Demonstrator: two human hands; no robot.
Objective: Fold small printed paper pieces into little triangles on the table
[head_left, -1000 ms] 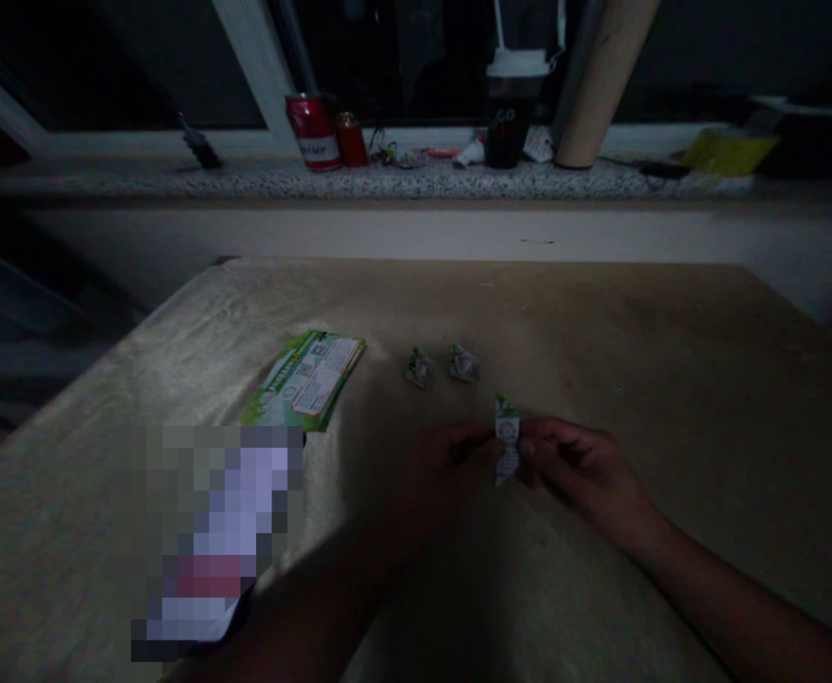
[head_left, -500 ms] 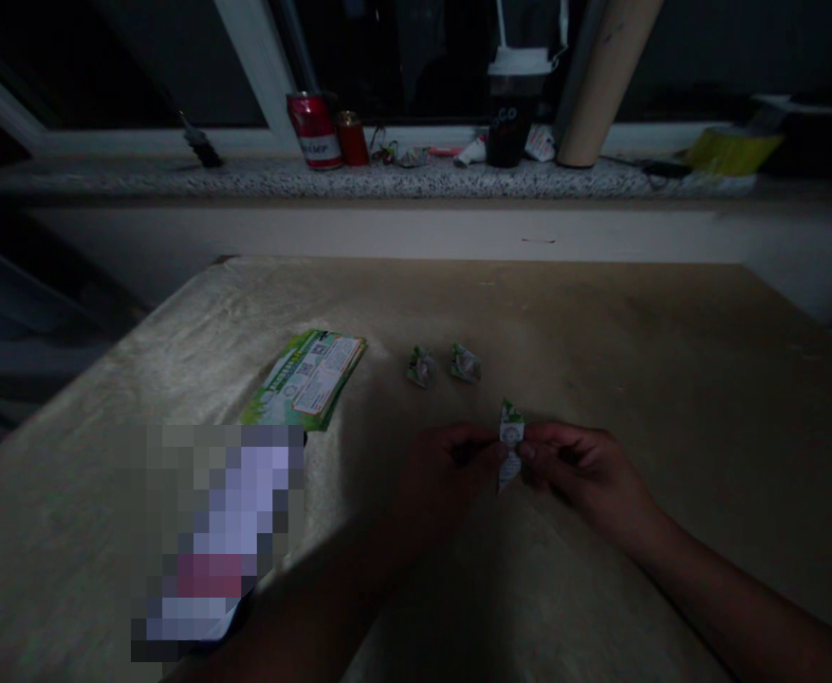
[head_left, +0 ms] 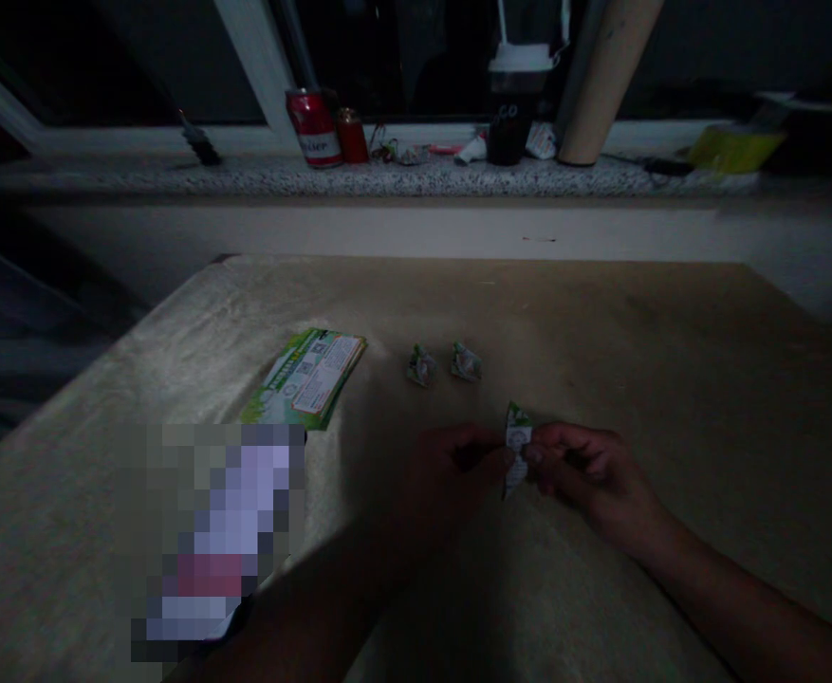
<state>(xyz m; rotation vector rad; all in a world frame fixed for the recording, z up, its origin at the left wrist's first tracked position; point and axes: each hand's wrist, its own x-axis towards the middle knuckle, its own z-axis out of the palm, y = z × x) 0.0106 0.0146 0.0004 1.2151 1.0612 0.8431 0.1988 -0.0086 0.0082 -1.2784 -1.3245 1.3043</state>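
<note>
Together, both hands pinch a folded paper; two small pieces lie beyond.

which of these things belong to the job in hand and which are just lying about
Seemingly part of it:
folded paper, pinched by the left hand and right hand
two small folded papers
green printed leaflets, similar in colour

Seemingly just lying about, on the windowsill:
red can
black lidded cup
tan tube
yellow item
</note>
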